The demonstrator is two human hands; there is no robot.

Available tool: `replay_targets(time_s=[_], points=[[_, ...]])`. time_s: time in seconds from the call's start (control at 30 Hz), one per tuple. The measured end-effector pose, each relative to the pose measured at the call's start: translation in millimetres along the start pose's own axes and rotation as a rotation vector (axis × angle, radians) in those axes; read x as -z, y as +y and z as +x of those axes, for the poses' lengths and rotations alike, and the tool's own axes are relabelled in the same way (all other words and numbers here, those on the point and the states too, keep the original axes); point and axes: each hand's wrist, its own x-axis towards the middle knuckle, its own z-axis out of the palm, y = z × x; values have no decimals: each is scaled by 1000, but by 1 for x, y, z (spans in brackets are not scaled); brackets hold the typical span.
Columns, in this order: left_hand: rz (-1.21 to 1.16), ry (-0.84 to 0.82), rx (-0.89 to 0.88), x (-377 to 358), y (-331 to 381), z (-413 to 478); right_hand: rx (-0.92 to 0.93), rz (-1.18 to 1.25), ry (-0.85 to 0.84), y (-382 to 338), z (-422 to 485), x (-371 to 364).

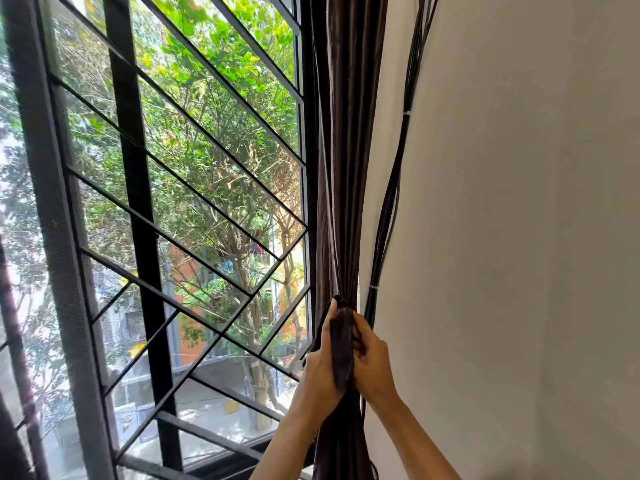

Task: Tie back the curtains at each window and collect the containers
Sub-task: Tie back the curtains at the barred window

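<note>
A dark brown curtain (346, 168) hangs down at the right side of the window (301, 140). It is pulled into one tight bunch between the window and the wall (519, 237). The bunch is thinnest low down, near the two hands.

The left hand (320, 362) is on the left side of the bunch. Its thumb points up along the cloth and its other fingers curl round the curtain and grip it. The right hand (374, 358) is on the right side, just across from the left one. Its fingers are bent and dig into the folds, so it grips the curtain too. A shiny dark flap of cloth (341, 351) lies between the two hands and touches both. I cannot tell if the flap is a tie or just a fold of the curtain.

The window has a black metal grille (194, 188) with slanted bars. Behind the glass, far away, are green trees (207, 126) and part of an orange building (187, 271).

A bundle of black cables (391, 202) runs down the cream wall, just to the right of the curtain. Small white ties (406, 113) hold the cables together. The lower part of the cables passes close behind the right hand
</note>
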Motion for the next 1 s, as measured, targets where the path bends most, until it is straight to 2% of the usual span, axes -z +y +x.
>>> replay_targets(time_s=[0.1, 0.3, 0.43, 0.6, 0.67, 0.77, 0.9, 1.0], points=[[15, 52, -6, -1, 5, 2, -113, 235, 40, -2, -3, -3], [56, 112, -16, -4, 7, 0, -171, 229, 189, -5, -4, -9], [-41, 216, 102, -11, 12, -4, -94, 183, 292, -13, 2, -10], [-190, 397, 295, -21, 24, -6, -168, 45, 375, -12, 15, -7], [-314, 429, 417, -23, 26, -2, -181, 21, 369, -9, 17, -6], [-599, 379, 542, -23, 26, 10, -160, 24, 374, -6, 18, -5], [-1009, 327, 597, -13, 25, 28, -133, 39, 354, -7, 18, -1], [-1151, 290, 583, -9, 20, 35, -98, 31, 347, -5, 19, 4]])
